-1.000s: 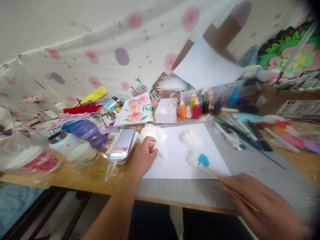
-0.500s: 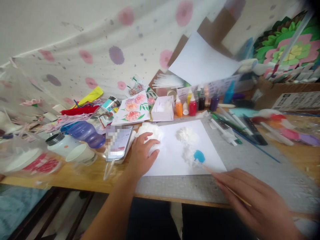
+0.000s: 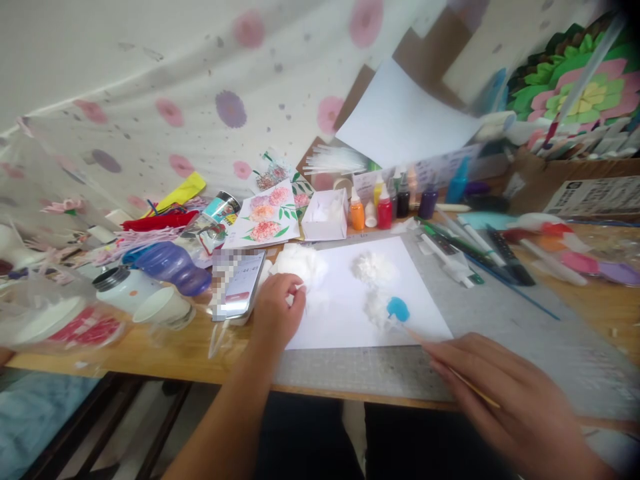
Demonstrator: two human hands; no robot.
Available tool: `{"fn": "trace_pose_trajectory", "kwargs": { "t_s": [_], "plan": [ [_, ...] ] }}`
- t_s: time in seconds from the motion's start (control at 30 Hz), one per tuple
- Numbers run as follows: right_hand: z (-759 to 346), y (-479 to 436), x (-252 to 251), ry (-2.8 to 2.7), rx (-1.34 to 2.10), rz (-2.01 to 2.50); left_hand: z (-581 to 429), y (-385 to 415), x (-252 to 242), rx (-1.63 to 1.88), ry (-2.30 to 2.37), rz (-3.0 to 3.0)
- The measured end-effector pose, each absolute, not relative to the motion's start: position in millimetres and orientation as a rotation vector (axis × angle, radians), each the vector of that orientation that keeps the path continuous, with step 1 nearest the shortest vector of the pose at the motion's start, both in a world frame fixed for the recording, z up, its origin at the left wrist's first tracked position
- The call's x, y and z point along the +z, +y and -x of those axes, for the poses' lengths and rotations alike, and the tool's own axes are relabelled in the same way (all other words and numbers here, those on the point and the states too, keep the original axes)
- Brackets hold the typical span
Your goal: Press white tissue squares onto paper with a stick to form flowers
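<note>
Near the front edge of the wooden worktop (image 3: 165,353), a grey cutting mat (image 3: 360,373) carries a white paper sheet (image 3: 345,323), and both hands work over it. The left hand (image 3: 275,313) rests at the sheet's left edge, its fingers curled together and its fingertips pinched on the lower fringe of a white tissue wad (image 3: 300,263), which lies on the sheet's far left corner. The right hand (image 3: 505,400), blurred at the mat's front right, has its fingers closed around a thin wooden stick (image 3: 417,338). The stick slants up and left to a blue tip (image 3: 399,309) that touches the nearer tissue tuft (image 3: 376,308) near the middle of the sheet. A second tissue tuft (image 3: 373,267) sits just beyond it, apart from the wad. Just left of the left hand a phone (image 3: 237,283) lies on the wood, with a purple bottle (image 3: 173,267), a white jar (image 3: 123,287) and a paper cup (image 3: 163,307) farther left. Behind the sheet stand a small white box (image 3: 327,217), a row of ink bottles (image 3: 385,213) and a card painted with pink flowers (image 3: 265,220). Pens and markers (image 3: 475,247) lie along the mat's right side.
</note>
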State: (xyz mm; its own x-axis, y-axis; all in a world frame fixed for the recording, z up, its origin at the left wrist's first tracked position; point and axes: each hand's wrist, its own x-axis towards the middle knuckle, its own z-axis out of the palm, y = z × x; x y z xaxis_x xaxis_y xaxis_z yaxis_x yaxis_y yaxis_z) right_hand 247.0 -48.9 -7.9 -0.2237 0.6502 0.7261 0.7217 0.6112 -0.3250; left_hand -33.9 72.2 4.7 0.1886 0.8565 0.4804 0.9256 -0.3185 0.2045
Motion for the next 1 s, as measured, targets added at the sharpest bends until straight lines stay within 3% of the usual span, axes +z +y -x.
{"fn": "trace_pose_trajectory", "kwargs": {
  "t_s": [0.23, 0.47, 0.73, 1.0],
  "plan": [
    [-248.5, -49.9, -10.6, -1.961, -0.134, 1.106, 23.1, 63.3, 10.6, -0.566, -1.63, 2.531],
    [-246.4, -49.6, -10.2, -1.923, -0.083, 1.124, 33.3, 69.5, 5.6, -0.587, -1.612, 2.522],
    [-242.3, -50.1, -13.0, -1.845, -0.037, 1.157, 4.1, 42.9, 25.5, -1.016, -1.445, 2.743],
    [-242.4, -49.9, -16.7, -2.001, 0.032, 1.148, -48.1, 23.2, 36.9, -1.222, -1.773, 3.286]
  ]
}}
